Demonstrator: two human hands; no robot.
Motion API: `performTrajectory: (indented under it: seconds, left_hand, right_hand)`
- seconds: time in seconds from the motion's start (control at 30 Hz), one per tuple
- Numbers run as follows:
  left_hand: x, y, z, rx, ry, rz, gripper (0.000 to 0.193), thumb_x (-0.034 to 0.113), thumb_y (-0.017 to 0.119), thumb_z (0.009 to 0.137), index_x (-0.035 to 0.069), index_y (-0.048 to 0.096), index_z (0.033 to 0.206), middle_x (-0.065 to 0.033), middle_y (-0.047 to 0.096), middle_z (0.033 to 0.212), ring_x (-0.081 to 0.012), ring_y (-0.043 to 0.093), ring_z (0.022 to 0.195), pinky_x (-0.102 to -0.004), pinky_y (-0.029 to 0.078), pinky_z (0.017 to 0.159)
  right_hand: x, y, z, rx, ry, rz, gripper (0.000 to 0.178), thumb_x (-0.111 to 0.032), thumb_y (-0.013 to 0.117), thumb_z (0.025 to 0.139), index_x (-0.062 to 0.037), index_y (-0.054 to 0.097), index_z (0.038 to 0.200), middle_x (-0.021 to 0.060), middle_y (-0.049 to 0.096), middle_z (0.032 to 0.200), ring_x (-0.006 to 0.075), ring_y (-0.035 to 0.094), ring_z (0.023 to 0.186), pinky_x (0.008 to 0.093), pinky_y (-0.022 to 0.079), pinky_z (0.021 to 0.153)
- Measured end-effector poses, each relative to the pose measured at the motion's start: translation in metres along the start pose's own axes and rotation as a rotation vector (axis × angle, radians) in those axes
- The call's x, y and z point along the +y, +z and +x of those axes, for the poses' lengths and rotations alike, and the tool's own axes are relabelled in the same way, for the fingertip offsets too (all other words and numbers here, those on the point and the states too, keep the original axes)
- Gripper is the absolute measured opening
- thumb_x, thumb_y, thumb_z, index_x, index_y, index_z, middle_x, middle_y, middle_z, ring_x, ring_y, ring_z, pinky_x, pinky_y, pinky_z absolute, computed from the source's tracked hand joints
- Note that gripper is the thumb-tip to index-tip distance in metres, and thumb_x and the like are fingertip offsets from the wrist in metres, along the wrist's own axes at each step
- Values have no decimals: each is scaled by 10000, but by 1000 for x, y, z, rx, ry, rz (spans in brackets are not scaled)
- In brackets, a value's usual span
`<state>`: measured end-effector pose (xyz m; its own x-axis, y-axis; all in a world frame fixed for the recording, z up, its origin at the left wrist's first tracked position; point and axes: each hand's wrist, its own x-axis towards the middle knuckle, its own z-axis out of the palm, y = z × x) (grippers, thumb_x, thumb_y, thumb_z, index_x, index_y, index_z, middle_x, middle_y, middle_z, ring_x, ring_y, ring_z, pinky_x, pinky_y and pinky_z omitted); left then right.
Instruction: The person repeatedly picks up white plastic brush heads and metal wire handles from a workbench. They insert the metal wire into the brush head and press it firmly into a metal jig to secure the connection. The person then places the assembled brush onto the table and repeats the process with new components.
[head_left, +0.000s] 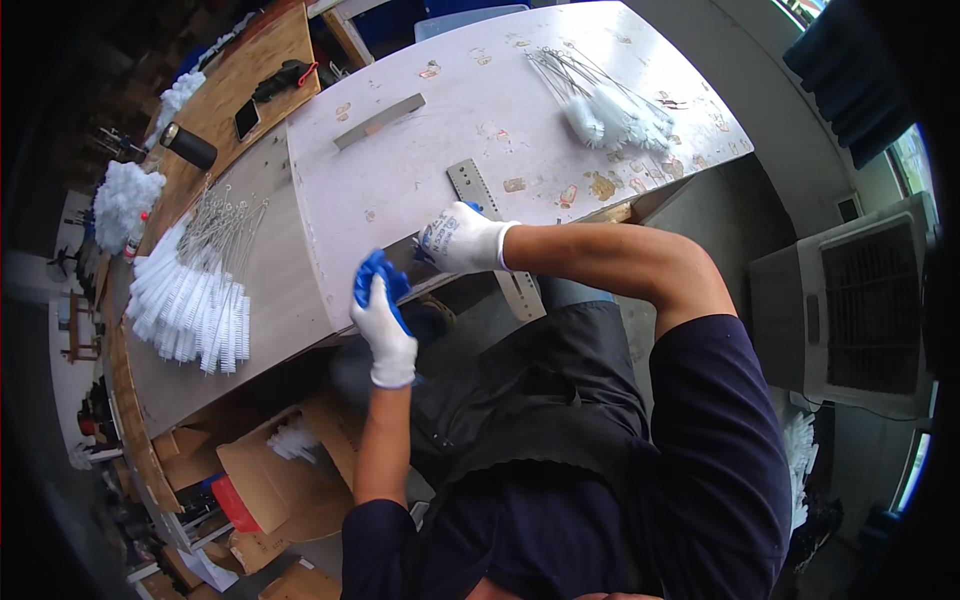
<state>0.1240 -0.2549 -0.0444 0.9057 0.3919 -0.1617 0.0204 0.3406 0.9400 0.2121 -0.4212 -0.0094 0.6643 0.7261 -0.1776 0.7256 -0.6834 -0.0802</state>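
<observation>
Both of my hands wear white knit gloves with blue coated palms. My left hand (382,310) is at the table's near edge, fingers curled and closed; anything inside them is hidden. Just right of it, my right hand (465,240) is bent over the edge with its fingers curled under. What it grips does not show. A grey strip of metal lies between the two hands. Next to my right hand, a flat metal bar with rows of holes (467,178) runs across the table and sticks out past its edge.
Wire-handled white bristle brushes lie in a bundle at the far right (620,115) and a larger pile at left (195,300). A metal angle strip (380,122), phone (247,119) and black flask (188,147) rest farther back. Below stands an open cardboard box (270,480).
</observation>
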Motion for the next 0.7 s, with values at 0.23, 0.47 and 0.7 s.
performTrajectory:
  seconds: [0.23,0.47,0.7]
  left_hand:
    - [-67,-13,-39,-435,-534,-257,384,259,513,1050,-5,593,1318,-125,713,1100,-269,709,890,-407,580,768]
    - [-80,17,-53,-590,-651,-780,449,345,399,1076,28,534,1363,-170,579,1385,-340,548,1268,-486,447,1053]
    - [-43,-66,-27,-498,-736,-555,286,262,480,1064,25,586,946,33,377,602,-72,301,435,-235,233,409]
  right_hand:
    - [-23,20,1,68,261,261,298,-231,547,935,-42,759,1026,202,745,988,331,742,897,458,576,740]
    - [-42,20,-9,157,450,548,413,-307,473,994,18,727,1026,228,727,999,388,713,929,468,554,830]
    - [-40,7,-8,86,319,668,511,-435,478,1001,21,706,1039,261,712,939,389,701,928,475,533,847]
